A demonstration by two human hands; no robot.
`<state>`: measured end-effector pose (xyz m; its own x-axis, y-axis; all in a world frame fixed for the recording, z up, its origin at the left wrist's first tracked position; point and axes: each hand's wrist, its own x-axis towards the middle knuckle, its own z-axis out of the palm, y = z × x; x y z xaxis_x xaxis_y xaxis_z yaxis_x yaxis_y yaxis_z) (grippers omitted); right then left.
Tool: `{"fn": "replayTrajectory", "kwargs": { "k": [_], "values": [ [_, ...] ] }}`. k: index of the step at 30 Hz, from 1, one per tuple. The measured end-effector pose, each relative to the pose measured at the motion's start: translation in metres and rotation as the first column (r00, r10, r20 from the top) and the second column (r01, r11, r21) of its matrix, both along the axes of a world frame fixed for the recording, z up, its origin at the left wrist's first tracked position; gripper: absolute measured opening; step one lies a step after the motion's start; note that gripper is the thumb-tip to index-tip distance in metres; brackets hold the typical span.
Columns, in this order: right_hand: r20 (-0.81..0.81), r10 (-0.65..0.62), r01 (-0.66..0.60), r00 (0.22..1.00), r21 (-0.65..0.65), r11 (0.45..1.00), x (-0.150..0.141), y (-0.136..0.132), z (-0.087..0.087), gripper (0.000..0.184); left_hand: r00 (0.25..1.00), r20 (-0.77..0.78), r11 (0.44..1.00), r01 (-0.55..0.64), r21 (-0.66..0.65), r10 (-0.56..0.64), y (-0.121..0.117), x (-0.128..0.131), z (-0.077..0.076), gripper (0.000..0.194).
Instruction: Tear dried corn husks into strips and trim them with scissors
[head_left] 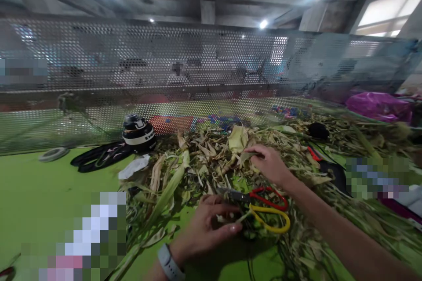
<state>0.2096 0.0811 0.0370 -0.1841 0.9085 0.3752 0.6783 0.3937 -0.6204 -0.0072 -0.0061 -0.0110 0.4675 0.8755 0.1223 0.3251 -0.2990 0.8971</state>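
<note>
Currently, head view: looking forward and down across a green table (62, 189), with a perforated partition (198, 61) along the far side.
Right hand (272, 167): extended over a pile of dried leaves (204, 151), thumb and fingertips pinched together on a dry husk (244, 157) (near the middle of the pile).
Left hand (211, 219): set lower and closer to the wearer, fingers half curled, thumb stretched toward a thin stem (245, 216); grip on the stem cannot be told (partly hidden by the fingers).
Wristwatch (169, 263): fastened on the left wrist, with a pale strap.
Scissors (269, 197): lying below the right hand and just beside the left, blades pointing toward the left edge (red handle loop farther out, yellow loop nearer the wearer).
Long leaf (168, 191): slanting along the left flank of the pile, pale green and ribbon-like.
Left of pile: white crumpled sheet (133, 167), black strap (102, 158), grey ring (53, 154) and black banded object (138, 134) (white lettering too blurred to read in full).
Far right: shiny purple bag (379, 106), placed beyond the leaves.
</note>
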Motion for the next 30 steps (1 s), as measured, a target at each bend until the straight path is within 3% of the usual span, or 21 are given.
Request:
{"fn": "replayTrajectory", "kwargs": {
  "k": [7,10,14,18,22,24,27,28,30],
  "values": [
    [-0.140,-0.014,0.006,0.990,-0.063,0.998,-0.009,0.001,0.014,0.028,0.931,0.158,0.943,-0.333,-0.002,0.329,0.014,-0.007,0.005,0.023],
    [-0.263,0.006,-0.052,0.965,-0.169,0.984,-0.011,0.002,0.022,0.027,0.874,0.213,0.900,-0.423,-0.109,0.437,0.024,-0.009,0.003,0.024],
    [-0.513,0.077,-0.207,0.855,-0.201,0.957,-0.016,0.005,0.037,0.021,0.868,0.276,0.910,-0.378,-0.169,0.412,0.031,-0.009,0.007,0.029],
    [-0.600,0.154,-0.358,0.785,-0.235,0.904,-0.030,0.003,0.051,0.017,0.864,0.365,0.938,-0.326,-0.122,0.348,0.036,0.003,0.028,0.041],
    [-0.647,0.158,-0.446,0.746,-0.310,0.840,-0.047,-0.001,0.051,0.017,0.878,0.460,0.989,-0.085,-0.120,0.132,0.040,0.028,0.046,0.028],
    [-0.652,0.117,-0.378,0.749,-0.275,0.884,-0.046,0.000,0.046,0.023,0.848,0.512,0.984,-0.061,-0.169,0.141,0.041,0.038,0.047,0.019],
    [-0.650,-0.036,-0.049,0.759,-0.112,0.993,-0.032,0.001,0.034,0.033,0.797,0.538,0.949,-0.135,-0.284,0.274,0.043,0.044,0.038,0.023],
    [-0.628,-0.090,0.047,0.773,-0.086,0.995,-0.026,0.000,0.029,0.031,0.782,0.535,0.930,-0.152,-0.334,0.320,0.044,0.045,0.034,0.025],
    [-0.527,-0.144,0.104,0.837,-0.106,0.989,-0.015,-0.005,0.019,0.020,0.761,0.523,0.895,-0.168,-0.414,0.384,0.046,0.044,0.027,0.028]
  ]
}}
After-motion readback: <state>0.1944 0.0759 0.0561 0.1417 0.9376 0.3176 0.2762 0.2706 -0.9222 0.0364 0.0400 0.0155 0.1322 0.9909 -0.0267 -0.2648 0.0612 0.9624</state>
